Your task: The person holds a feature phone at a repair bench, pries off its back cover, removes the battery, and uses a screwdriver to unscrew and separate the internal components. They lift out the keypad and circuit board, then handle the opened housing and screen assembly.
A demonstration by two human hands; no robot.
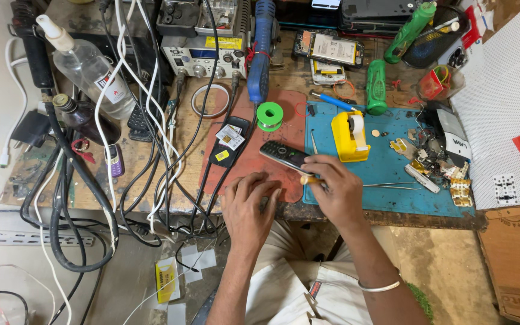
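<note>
Right hand (335, 186) grips a wooden-handled tool (308, 179) beside the keypad phone (285, 156); left hand (249, 198), fingers curled and holding nothing, presses the red mat (266, 129), apparently for bracing.

You've got a black keypad phone (285, 156) on a rust-red mat (254, 150), blue mat (386, 174) beside it. Yellow tape dispenser (349, 136) w/ white tape, bright green spool (269, 115), two green bottles (376, 86). Perforated white board (507, 102) w/ dot pattern.
</note>
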